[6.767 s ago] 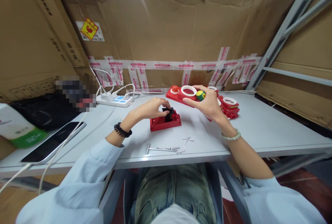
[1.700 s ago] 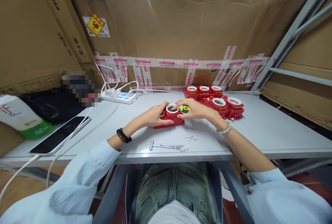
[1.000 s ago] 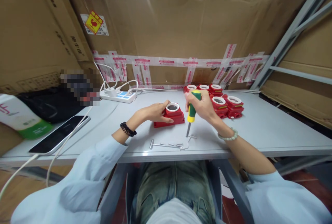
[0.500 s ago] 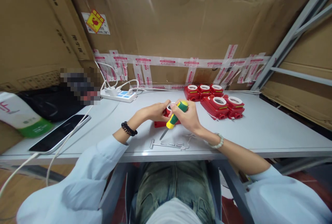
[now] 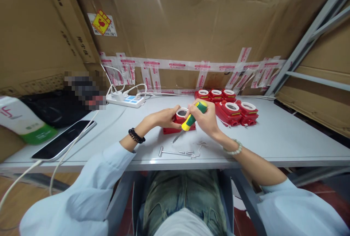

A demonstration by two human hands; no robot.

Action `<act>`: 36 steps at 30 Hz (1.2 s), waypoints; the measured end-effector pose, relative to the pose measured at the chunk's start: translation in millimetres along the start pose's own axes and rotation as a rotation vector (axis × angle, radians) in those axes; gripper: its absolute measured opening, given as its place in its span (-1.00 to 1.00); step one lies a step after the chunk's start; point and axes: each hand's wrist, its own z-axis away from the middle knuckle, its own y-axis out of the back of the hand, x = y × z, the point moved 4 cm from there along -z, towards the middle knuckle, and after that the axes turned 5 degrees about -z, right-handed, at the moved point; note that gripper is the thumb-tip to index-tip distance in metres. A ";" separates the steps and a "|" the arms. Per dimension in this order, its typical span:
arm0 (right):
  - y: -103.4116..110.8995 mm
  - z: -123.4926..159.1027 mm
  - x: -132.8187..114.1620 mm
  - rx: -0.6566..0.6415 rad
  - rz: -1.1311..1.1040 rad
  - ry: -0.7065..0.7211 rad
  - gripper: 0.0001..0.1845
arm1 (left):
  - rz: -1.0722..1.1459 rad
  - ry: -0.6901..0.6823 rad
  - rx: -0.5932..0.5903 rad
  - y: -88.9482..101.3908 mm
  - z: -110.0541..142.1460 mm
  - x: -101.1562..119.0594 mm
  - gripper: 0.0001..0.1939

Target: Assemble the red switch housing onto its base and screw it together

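Note:
My left hand (image 5: 167,118) grips the left side of a red housing (image 5: 171,130) that stands on the table, a white ring (image 5: 182,113) round its dark top opening. In my right hand (image 5: 205,119) is a screwdriver (image 5: 191,118) with a green and yellow handle, its fingers wrapped round the grip. The shaft slants down to the left, with its tip above the tabletop in front of the housing. Close to the table's front edge lie a metal T-handle tool (image 5: 172,152) and a few small screws (image 5: 189,152). My hands partly cover the housing.
Several more red housings (image 5: 232,114) with white rings stand at the back right. A power strip (image 5: 125,100) with plugged cables is at the back left. A phone (image 5: 62,141), a cable and a white-green pack (image 5: 26,123) lie left. Cardboard (image 5: 177,24) walls the back.
My right hand and the screwdriver have moved up and to the right, the tip rising from beside the screws. One screw near the tip no longer lies there. My left hand stays on the housing.

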 end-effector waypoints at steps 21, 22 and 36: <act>83.3 -55.6 32.5 0.575 0.122 0.190 -0.72 | -0.037 0.097 -0.106 4.7 2.7 4.6 -0.39; 82.8 -56.4 35.4 0.580 0.123 0.173 -0.73 | -0.029 0.099 -0.110 4.5 2.6 4.5 -0.39; 82.4 -58.6 49.7 0.627 0.029 0.011 -0.75 | 0.032 0.086 -0.112 2.9 2.3 1.9 -0.41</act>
